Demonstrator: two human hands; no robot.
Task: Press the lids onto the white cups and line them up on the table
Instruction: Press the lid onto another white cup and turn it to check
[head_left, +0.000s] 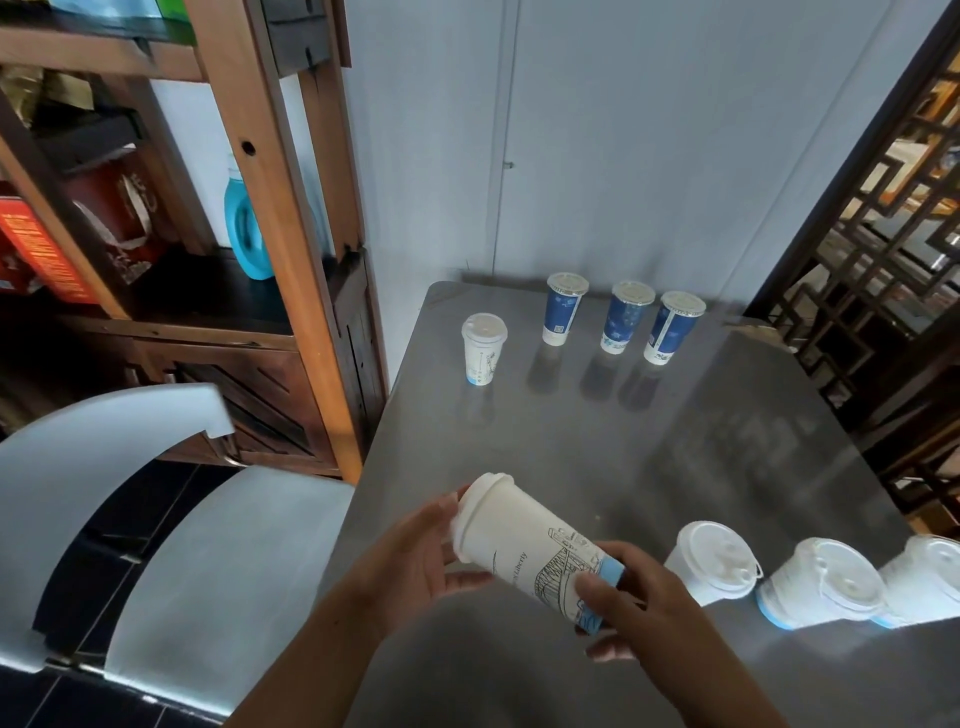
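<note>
Tilted lidded cup (524, 540) between hands (421, 556)

A grey metal table (675, 441) stood against a pale blue-grey panelled wall (649, 130), its surface dully reflective. To its left rose a wooden shelf unit (291, 260) holding a blue plastic bottle (249, 228) and red boxes (36, 254). A pale curved chair (208, 545) sat beside the table over dark floor tiles (78, 701). On the right stood a dark wooden lattice screen (883, 234).
</note>
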